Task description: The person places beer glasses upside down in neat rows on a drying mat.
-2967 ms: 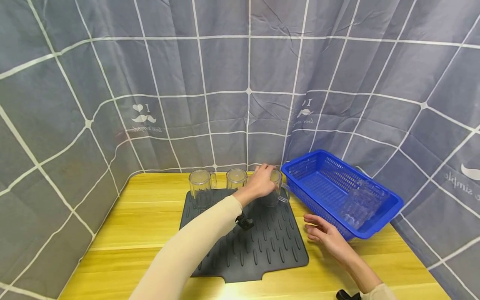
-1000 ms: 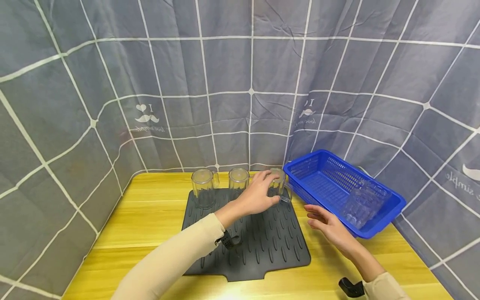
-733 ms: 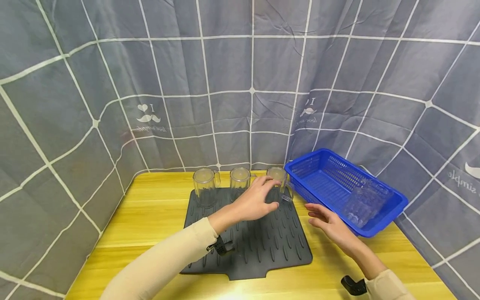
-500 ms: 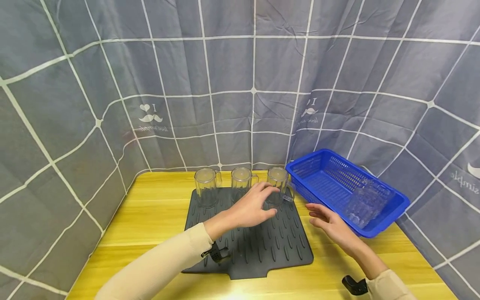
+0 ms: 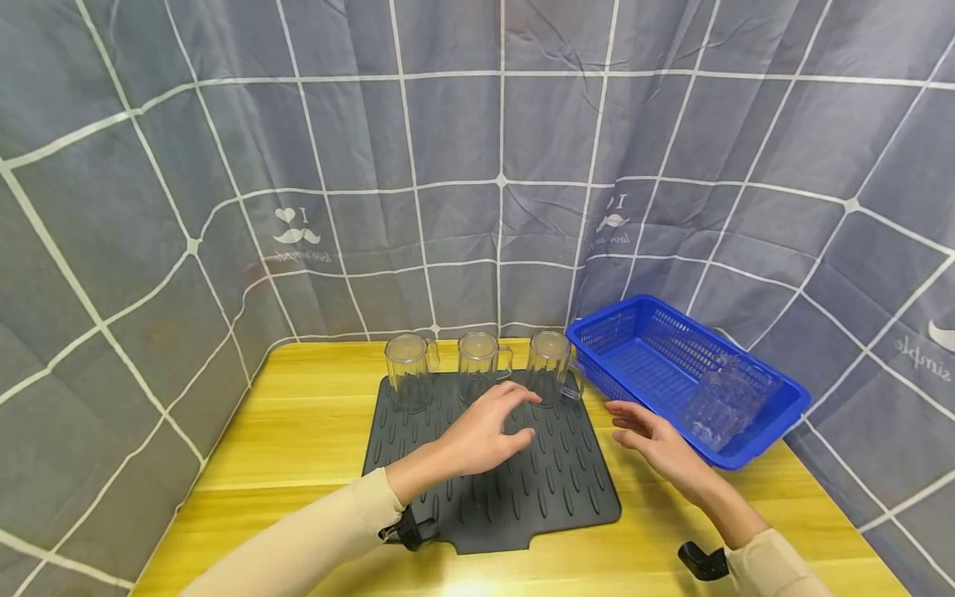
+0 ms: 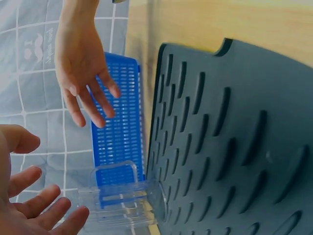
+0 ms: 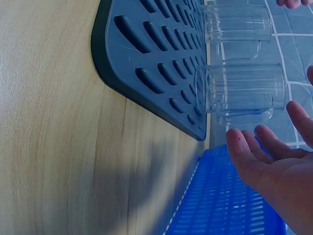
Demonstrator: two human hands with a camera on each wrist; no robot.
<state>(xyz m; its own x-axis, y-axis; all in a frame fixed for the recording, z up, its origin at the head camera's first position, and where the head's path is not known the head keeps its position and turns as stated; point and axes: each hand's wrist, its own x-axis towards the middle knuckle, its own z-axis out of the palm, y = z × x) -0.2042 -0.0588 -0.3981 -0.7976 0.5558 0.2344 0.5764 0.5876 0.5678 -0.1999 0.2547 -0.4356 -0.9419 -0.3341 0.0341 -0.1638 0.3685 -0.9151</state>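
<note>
Three clear glass mugs stand in a row along the back of a dark drying mat (image 5: 515, 497): a left mug (image 5: 409, 377), a middle mug (image 5: 477, 365) and a right mug (image 5: 548, 369). They look upside down, handles toward the right. My left hand (image 5: 477, 431) hovers over the mat in front of the middle and right mugs, fingers loosely bent, holding nothing. Between the mat and the blue basket (image 5: 612, 377), my right hand (image 5: 660, 444) hangs with relaxed fingers and holds nothing. In the right wrist view the right mug (image 6: 122, 200) lies beyond its fingertips (image 7: 237, 139).
More clear glassware (image 5: 727, 402) lies in the near right end of the basket; its pieces overlap and are hard to tell apart. A wooden table (image 5: 298, 431) carries everything. A grey checked curtain (image 5: 462, 224) closes off the back and sides.
My left hand was at the right mug three seconds ago. It has since come away, moving back and left over the mat, while the mug stays in place. My right hand barely moved.
</note>
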